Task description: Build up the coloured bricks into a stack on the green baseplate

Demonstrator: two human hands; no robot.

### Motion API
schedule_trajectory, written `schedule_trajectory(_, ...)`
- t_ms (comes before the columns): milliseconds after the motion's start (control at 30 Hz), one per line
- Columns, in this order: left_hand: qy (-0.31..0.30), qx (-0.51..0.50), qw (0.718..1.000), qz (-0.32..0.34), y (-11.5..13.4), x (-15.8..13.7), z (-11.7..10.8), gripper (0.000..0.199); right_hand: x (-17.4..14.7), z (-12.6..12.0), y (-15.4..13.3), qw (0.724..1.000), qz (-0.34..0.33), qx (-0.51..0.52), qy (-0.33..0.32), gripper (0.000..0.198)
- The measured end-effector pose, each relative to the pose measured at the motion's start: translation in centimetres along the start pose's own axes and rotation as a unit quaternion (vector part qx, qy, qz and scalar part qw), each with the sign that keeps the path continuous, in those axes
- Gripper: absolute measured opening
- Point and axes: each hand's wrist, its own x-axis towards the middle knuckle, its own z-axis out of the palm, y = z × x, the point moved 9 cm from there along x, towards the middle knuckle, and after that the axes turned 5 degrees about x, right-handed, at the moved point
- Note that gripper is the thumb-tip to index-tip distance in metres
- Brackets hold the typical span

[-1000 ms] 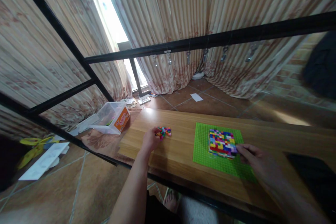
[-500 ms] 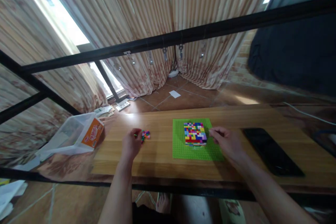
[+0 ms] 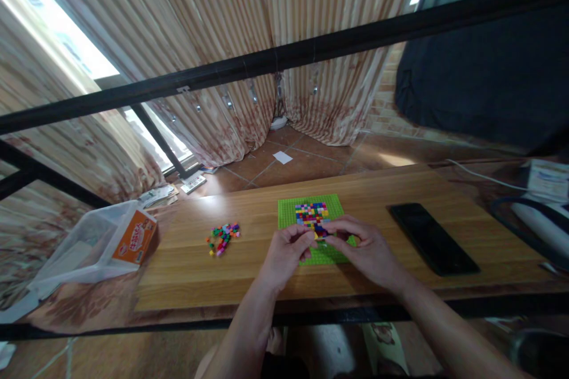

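A block of many-coloured toy bricks stands on a green studded baseplate. Both hands meet at its near side and hide part of it. My left hand is closed, thumb and forefinger pinching a small toy brick that looks yellow. Opposite it, my right hand is closed too, its fingertips against the near right of the block; whatever it grips is too small or hidden to name. Loose toy bricks lie in a small heap to the left of the baseplate.
A black phone or tablet lies right of the baseplate on the wooden board. At the left stands a clear plastic box with an orange label. A dark metal bar crosses beyond the board. A white cable trails at the right.
My left hand has gone from the loose bricks rightward to the near side of the block. My right hand has come left to meet it. The view has shifted slightly.
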Motion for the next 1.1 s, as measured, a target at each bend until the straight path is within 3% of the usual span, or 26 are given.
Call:
schedule_trajectory(133, -0.025, -0.022, 0.999, -0.024, -0.4, 0.2, 1.8, 0.033, -0.6, 0.3, -0.4, 0.999, -0.005, -0.019, -0.043, 0.016)
schedule_trajectory(367, -0.014, -0.018, 0.999, -0.030, -0.9, 0.7, 2.9, 0.038, -0.5, -0.2, 0.0, 0.998, 0.003, -0.036, -0.044, 0.019)
schedule_trajectory(633, 0.038, 0.050, 0.998, -0.006, -0.7, 1.3, 1.0, 0.032, -0.1, -2.7, 4.0, 0.991, 0.098, -0.061, 0.065, 0.023)
schedule_trajectory(833, 0.029, 0.117, 0.992, 0.023, -0.6, 1.5, 1.3, 0.023, 0.0, -1.6, 5.0, 0.992, 0.112, 0.010, 0.061, 0.019)
schedule_trajectory(1100, 0.019, 0.201, 0.978, 0.059, -1.2, 1.6, 1.9, 0.026, 0.1, -1.3, 5.9, 0.984, 0.140, 0.057, 0.097, 0.017)
